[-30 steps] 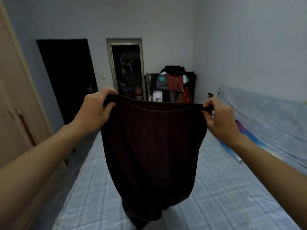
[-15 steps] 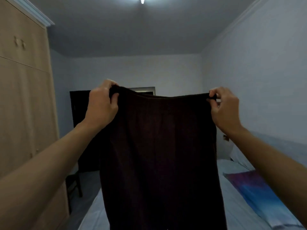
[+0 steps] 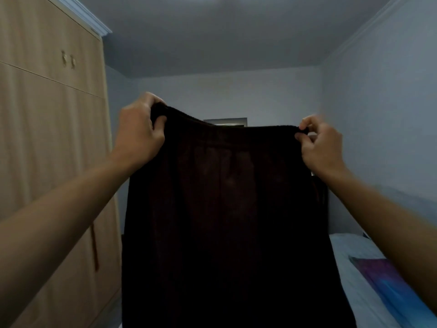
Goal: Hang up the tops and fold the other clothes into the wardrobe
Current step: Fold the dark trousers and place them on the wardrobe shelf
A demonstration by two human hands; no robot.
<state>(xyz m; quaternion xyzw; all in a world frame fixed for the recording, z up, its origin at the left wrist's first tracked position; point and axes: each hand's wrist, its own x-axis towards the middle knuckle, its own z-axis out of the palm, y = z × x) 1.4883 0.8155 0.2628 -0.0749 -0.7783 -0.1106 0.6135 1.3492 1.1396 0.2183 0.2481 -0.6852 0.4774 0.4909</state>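
Dark-brown garment hung outstretched, waistband pinched by left hand & right hand, beside wardrobe.

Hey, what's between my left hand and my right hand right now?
In the head view, the top edge of the dark brown garment runs from the left hand to the right hand; each hand holds one end, and the cloth hangs below.
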